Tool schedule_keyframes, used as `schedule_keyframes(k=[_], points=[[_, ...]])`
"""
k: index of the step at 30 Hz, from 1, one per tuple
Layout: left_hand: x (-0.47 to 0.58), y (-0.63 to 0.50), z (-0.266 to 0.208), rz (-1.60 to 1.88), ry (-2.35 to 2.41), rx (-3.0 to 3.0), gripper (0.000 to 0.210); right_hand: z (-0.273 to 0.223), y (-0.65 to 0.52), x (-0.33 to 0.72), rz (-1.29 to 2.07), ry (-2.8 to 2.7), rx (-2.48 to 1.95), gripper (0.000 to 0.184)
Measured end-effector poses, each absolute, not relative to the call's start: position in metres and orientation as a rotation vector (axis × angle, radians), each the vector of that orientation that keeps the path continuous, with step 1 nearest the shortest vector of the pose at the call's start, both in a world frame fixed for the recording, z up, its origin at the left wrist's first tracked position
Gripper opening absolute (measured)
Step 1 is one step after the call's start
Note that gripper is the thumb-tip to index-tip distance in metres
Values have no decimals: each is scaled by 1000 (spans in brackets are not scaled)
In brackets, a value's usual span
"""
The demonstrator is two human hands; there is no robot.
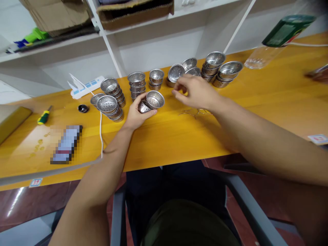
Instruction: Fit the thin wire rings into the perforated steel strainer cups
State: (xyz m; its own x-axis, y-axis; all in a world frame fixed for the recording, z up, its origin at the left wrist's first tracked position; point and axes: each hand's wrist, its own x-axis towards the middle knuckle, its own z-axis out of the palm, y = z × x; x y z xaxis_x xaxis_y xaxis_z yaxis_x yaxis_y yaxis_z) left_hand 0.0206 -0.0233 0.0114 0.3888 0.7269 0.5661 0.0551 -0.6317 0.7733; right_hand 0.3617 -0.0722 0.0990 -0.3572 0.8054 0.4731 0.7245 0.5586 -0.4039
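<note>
"two in one grip: a perforated metal cup [155, 98], mouth up, and a tilted cup [144, 108] against its left side. both lay within the left hand [135, 114], over the middle of the yellow table [164, 147]."

"fingers?"

"left: wrapped round the far-left side, thumb along the near side, the cups caught between. right hand [196, 90]: fingers curled, thumb tip near the index. couldn't tell whether anything thin was pinched there."

"what stood around?"

"far of the grip, a tall cup stack [136, 80] and a shorter stack [156, 77]. near the right hand, on its far side, a leaning cup [176, 72]. thin wire pieces [196, 113] lay on the table, nearer than that hand."

"how did the metal cup promise to handle?"

"light, i reckoned: thin wall, hollow, full of holes. stiff enough not to squash under an ordinary grip, though a hard squeeze might have dented the wall. the shine suggested a slippery surface, with the holes giving skin only a little bite."

"best hold?"

"round the side wall, just below the flared rim, thumb opposite fingers. the lip looked like a fair stop against sliding. the tilted cup seemed the riskier: a loosened thumb could have let it slip. whether either touched the table was unclear."
</note>
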Motion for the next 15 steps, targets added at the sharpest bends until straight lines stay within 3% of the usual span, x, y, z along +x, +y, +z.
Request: schedule_keyframes(k=[3,5,11,15], points=[[22,-26,12,1259,683,2009,108,102,-65,335,464,-2196,-997,83],[23,-25,8,1260,688,2028,109,95,-62,323,539,-2214,-901,98],[22,-28,-2,1188,852,1921,144,70,-56,333,345,-2067,-993,105],[25,-38,11,1069,845,1933,119,51,-42,347,329,-1978,-1240,104]])
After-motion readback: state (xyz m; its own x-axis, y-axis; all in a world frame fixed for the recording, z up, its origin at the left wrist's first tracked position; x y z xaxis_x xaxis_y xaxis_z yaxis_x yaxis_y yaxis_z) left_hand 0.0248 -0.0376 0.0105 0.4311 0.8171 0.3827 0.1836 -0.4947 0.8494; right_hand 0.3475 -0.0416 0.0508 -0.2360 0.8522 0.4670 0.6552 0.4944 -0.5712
